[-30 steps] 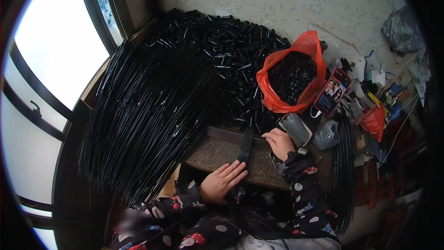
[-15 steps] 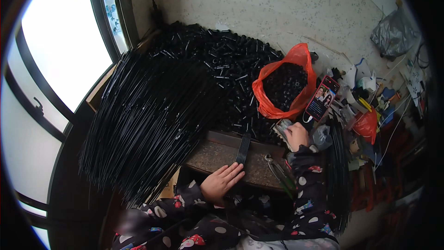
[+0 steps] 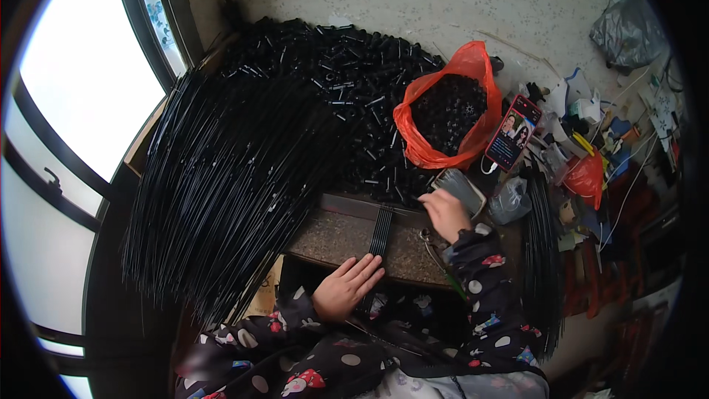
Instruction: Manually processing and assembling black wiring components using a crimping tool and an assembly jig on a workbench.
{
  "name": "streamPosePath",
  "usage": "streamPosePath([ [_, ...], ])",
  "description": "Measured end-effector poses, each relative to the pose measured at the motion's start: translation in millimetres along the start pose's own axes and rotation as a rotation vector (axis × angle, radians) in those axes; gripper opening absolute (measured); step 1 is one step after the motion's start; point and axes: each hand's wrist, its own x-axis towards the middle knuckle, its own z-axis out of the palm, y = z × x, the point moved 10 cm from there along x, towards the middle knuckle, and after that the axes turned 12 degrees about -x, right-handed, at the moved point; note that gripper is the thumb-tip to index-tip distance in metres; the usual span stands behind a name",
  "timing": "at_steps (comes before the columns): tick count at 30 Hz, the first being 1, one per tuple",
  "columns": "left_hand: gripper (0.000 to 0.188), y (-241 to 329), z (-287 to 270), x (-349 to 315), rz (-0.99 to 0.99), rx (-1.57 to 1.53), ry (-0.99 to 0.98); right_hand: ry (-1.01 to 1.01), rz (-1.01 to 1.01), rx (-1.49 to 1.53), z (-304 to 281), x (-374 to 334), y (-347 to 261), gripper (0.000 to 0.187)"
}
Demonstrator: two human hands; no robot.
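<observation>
My left hand lies flat, fingers stretched out, over the near end of a row of thin black rods. The rods rest side by side on a speckled brown work board, their far ends at its raised back edge. To the right, my right hand hovers over the board with its fingertips pinched together. Whatever they hold is too small to make out. Just beyond that hand sits a small open box with greyish contents. Pliers with green handles lie on the board, partly hidden by my right sleeve.
A large sheaf of black rods fills the left side. Behind the board is a heap of black tubular parts. An orange plastic bag of small black pieces, a lit phone, a clear bag and more rods stand right.
My right hand has moved left from the small box to over the board, fingers still pinched. My left hand stays on the rods. The whole view has shifted slightly.
</observation>
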Motion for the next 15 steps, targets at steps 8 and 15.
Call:
streamPosePath([
  [8,0.093,0,-3,4,0.001,-0.113,0.03,-0.139,0.043,-0.09,35,-4,-6,0.011],
  [15,0.092,-3,-3,2,-0.023,-0.117,0.021,-0.129,0.069,-0.047,38,-3,-12,0.011],
])
